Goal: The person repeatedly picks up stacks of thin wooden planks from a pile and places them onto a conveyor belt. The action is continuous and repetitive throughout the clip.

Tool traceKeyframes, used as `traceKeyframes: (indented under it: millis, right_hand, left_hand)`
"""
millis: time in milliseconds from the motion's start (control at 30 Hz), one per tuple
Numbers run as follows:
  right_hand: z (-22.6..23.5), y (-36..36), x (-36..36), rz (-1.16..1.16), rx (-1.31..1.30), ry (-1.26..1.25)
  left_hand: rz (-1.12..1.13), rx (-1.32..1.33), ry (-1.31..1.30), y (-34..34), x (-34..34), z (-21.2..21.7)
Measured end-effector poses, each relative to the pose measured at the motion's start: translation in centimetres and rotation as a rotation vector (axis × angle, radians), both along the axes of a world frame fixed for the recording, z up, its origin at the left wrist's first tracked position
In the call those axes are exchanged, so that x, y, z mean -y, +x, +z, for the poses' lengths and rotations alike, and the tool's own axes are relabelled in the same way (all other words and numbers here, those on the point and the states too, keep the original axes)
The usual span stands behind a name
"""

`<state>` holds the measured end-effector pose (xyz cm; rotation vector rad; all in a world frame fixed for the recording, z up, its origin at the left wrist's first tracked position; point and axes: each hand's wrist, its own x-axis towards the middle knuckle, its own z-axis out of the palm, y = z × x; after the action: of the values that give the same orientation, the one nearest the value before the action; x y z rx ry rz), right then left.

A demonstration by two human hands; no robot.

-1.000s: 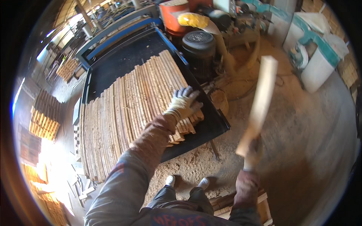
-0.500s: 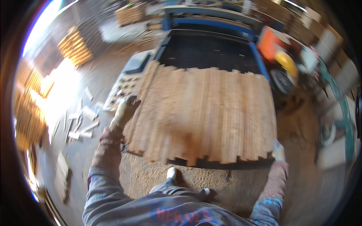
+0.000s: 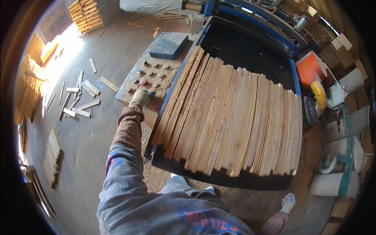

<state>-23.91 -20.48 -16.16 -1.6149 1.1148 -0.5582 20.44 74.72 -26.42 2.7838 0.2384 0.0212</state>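
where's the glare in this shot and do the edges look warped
Head view: sunlight blows out the floor at upper left, washing over the stacked slats; fisheye bends the machine bed's blue rim; the planks mid-frame stay sharp; a black vignette rings the picture.

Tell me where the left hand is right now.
In the head view, the gloved left hand is left of the wooden slats, resting on the dusty control panel beside its round buttons.

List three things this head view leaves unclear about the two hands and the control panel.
- Left hand: the glove hides which control panel button it presses, if any.
- Right hand: small near the lower rim; whether it holds anything cannot be told.
- Panel buttons: too small and dusty to tell apart.
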Motion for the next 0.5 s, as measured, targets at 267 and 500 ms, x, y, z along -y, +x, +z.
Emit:
traceKeyframes:
  millis: [267, 500]
  right_hand:
    - [1.6, 5.6, 4.1, 0.145, 0.173, -0.009]
    - [8.1, 21.9, 2.3, 0.634, 0.277, -0.461]
  left_hand:
    - [0.442, 0.346, -0.551, -15.5, -0.8, 1.0]
    - [0.926, 0.212, -0.069, -49.4, 6.0, -4.6]
